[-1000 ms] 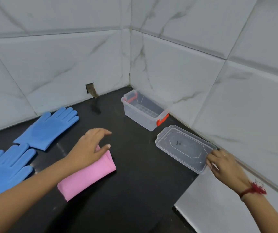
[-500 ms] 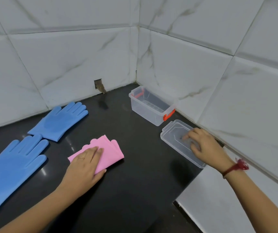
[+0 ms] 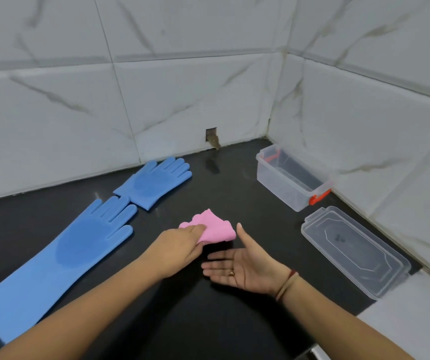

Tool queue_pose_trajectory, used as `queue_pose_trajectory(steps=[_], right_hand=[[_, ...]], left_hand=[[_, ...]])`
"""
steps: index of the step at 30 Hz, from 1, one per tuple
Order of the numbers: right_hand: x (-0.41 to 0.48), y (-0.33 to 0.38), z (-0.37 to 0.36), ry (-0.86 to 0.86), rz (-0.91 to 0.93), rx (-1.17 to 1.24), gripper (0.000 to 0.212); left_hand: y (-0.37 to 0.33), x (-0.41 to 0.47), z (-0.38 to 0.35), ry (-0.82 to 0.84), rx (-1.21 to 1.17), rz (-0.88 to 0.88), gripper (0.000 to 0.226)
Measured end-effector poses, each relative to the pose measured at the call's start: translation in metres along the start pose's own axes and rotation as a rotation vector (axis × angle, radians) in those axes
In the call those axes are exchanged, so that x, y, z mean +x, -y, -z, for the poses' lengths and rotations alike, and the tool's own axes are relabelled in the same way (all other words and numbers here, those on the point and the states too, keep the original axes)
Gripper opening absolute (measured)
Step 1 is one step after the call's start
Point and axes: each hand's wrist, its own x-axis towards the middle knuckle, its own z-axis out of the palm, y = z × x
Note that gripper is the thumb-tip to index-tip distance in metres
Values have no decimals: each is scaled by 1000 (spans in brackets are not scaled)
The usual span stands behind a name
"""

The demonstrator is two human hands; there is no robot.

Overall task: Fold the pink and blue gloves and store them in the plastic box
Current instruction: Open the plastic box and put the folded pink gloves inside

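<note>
A folded pink glove (image 3: 212,228) lies on the black counter in the middle, and my left hand (image 3: 180,249) grips its near left corner. My right hand (image 3: 242,270) is open, palm up, just right of and below the pink glove, holding nothing. One blue glove (image 3: 60,255) stretches out flat at the left, its cuff running to the lower left edge. A second blue glove (image 3: 156,181), folded shorter, lies beyond it near the wall. The clear plastic box (image 3: 281,183) with orange latches stands open in the right corner. Its clear lid (image 3: 354,252) lies flat in front of it.
The black counter (image 3: 208,320) meets white marble-tiled walls at the back and right. A small hole (image 3: 212,136) in the back wall sits just above the counter. A white tiled surface (image 3: 416,315) adjoins the counter at the lower right.
My right hand left the lid and came to the middle, palm up, beside the pink glove. My left hand went from pressing flat on the pink glove to gripping its edge.
</note>
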Motion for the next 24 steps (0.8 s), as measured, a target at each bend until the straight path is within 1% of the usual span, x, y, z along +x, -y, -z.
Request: queue_pose_trajectory(steps=[2,5,7,8,10,11,13,14,16,17,18,19,20,21,22,23,24], right_hand=[[10,13,-3,-14,22,52,100],[20,28,-7,-31,37,81,81],[23,33,-9,-35,32,25,65],[23,35,-10,-50,27,-9,58],[25,37,-12,-86,18,-85,49],[26,37,-12,-104,15,-122,47],[28,36,-11,-150,22,-177,44],[30,35,-10,-171,32,-193,43],[31,33,-7,-189,53,-197,38],[32,32,-5,-186,62,-183,35],[32,32,-3,-180,66,-159,33],[32,32,-2,-172,65,-127,32],[31,33,-1,-166,61,-90,32],[31,35,-1,-164,60,-52,33],[31,37,0,-164,64,-17,34],[31,38,0,-166,69,9,36],[32,40,0,-169,74,29,38]], left_hand=[[-4,-6,-3,0,-7,-45,40],[-11,-13,-4,-42,45,-123,41],[-12,-15,-4,-77,121,-177,44],[-13,-18,-4,-124,180,-219,46],[-16,-23,-6,-128,273,-272,51],[-18,-24,-5,-123,282,-278,52],[-21,-28,-6,-83,233,-234,57],[-20,-30,-7,-35,157,-193,60],[-16,-36,-8,-13,-96,-95,63],[-15,-41,-6,-45,-259,-21,62],[-15,-47,-3,-133,-411,88,58],[-16,-54,-1,-260,-564,240,52],[-17,-60,0,-388,-746,442,46],[-19,-65,0,-455,-957,670,44],[-21,-70,-3,-433,-1168,887,45],[-22,-76,-8,-327,-1347,1072,48],[-23,-81,-12,-178,-1505,1193,54]])
